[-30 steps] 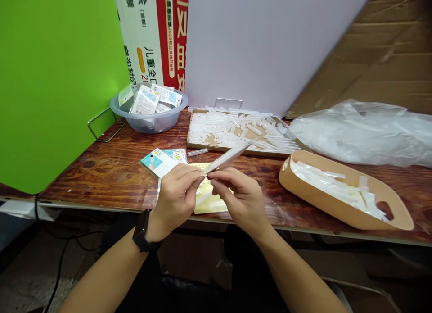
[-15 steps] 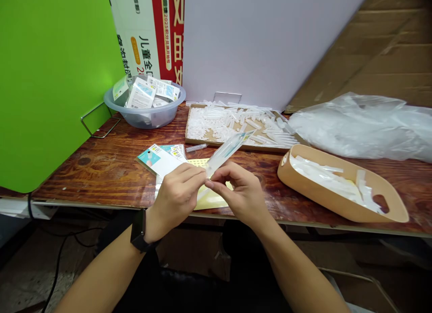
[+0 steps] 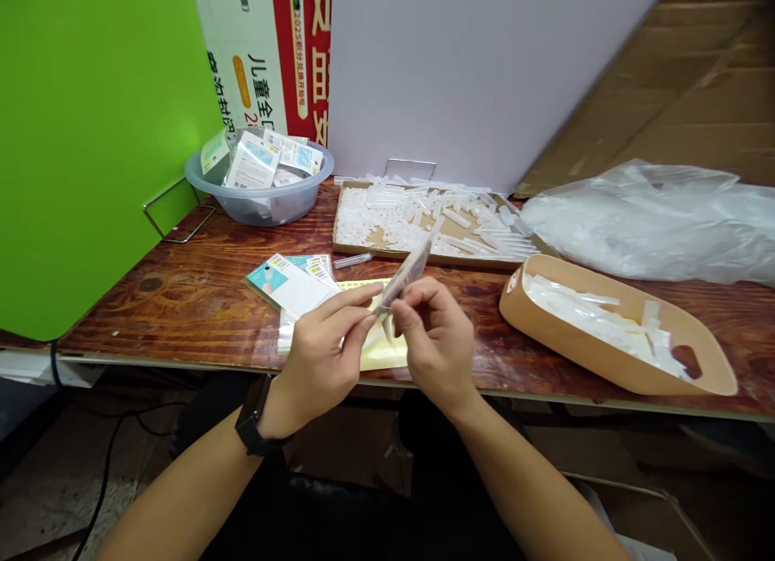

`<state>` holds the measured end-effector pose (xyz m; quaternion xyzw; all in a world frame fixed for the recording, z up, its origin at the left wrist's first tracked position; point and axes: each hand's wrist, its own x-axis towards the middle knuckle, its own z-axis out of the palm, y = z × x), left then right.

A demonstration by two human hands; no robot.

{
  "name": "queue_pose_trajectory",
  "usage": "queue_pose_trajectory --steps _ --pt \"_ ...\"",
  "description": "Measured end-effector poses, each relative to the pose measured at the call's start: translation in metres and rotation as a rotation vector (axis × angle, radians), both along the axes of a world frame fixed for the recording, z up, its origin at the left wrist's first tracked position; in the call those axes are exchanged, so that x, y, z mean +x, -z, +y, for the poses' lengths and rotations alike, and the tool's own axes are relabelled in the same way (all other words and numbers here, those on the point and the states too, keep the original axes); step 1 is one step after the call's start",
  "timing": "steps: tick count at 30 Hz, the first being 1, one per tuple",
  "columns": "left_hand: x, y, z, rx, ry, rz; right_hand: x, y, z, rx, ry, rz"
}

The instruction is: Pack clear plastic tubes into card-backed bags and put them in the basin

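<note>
Both my hands meet over the front edge of the wooden table [image 3: 194, 311]. My left hand [image 3: 324, 347] and my right hand [image 3: 433, 339] pinch the near end of a long, narrow clear plastic packet [image 3: 407, 274], which slants up and away to the right. Under my hands lies a yellow sheet [image 3: 379, 351]. A small stack of printed cards [image 3: 291, 282] rests just left of it. A black watch is on my left wrist.
A flat cardboard tray [image 3: 424, 226] of several clear tubes sits behind my hands, one loose tube [image 3: 352, 261] in front of it. A tan scoop-shaped bin [image 3: 611, 327] holds more plastic at right. A grey bowl [image 3: 260, 190] of packets stands back left. A crumpled plastic bag [image 3: 654, 218] lies back right.
The packet has tipped more upright and turned edge-on between my fingers. My right hand has risen slightly and closed in on the packet's near end.
</note>
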<state>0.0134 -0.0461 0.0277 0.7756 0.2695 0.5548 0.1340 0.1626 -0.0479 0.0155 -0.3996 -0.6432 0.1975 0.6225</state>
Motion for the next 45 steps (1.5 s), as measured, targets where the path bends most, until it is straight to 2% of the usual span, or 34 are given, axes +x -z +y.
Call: queue_pose_trajectory --steps 2,5,8,9,11,14,17,22,26,29,32,35,37,38,40,43,45 --pt "0.0 -0.002 -0.002 -0.068 -0.003 -0.026 0.003 0.002 0.004 0.03 0.152 -0.025" --pt "-0.001 -0.004 0.0 -0.15 -0.03 -0.074 0.01 0.002 0.01 0.117 0.378 -0.196" --pt "-0.004 -0.004 0.005 -0.243 -0.062 -0.105 0.015 -0.004 0.01 0.244 0.509 -0.342" --pt "-0.005 -0.004 0.007 -0.275 -0.055 -0.101 0.017 -0.007 0.009 0.287 0.493 -0.38" --pt "-0.007 -0.005 0.01 -0.324 -0.004 -0.069 0.018 -0.012 0.006 0.295 0.337 -0.463" --pt "-0.008 -0.005 0.011 -0.337 0.075 0.017 0.02 -0.018 0.002 0.083 0.003 -0.528" --pt "-0.006 -0.006 0.009 -0.308 0.104 0.098 0.023 -0.022 0.002 -0.13 -0.176 -0.481" --pt "-0.002 -0.002 0.006 -0.339 0.106 0.169 0.03 -0.023 0.005 -0.376 -0.277 -0.227" --pt "0.001 0.003 0.004 -0.444 0.113 0.204 0.03 -0.022 0.004 -0.433 -0.196 0.047" --pt "0.001 0.007 0.004 -0.423 0.16 0.201 0.03 -0.021 0.005 -0.422 -0.093 0.166" --pt "0.0 0.008 0.006 -0.361 0.23 0.173 0.032 -0.017 0.007 -0.401 -0.044 0.197" --pt "-0.002 0.007 0.008 -0.378 0.288 0.153 0.034 -0.015 0.007 -0.325 0.007 0.088" --pt "-0.004 0.006 0.011 -0.47 0.272 0.084 0.036 -0.016 0.005 -0.174 0.06 -0.075" --pt "-0.005 0.006 0.013 -0.536 0.251 0.021 0.038 -0.018 0.004 -0.08 0.057 -0.176" --pt "-0.008 0.006 0.018 -0.684 0.231 -0.139 0.041 -0.021 0.001 0.085 -0.039 -0.385" --pt "-0.011 0.007 0.023 -0.869 0.266 -0.326 0.043 -0.02 0.0 0.199 -0.223 -0.645" --pt "-0.01 0.008 0.025 -0.918 0.255 -0.386 0.041 -0.016 0.001 0.256 -0.241 -0.717"
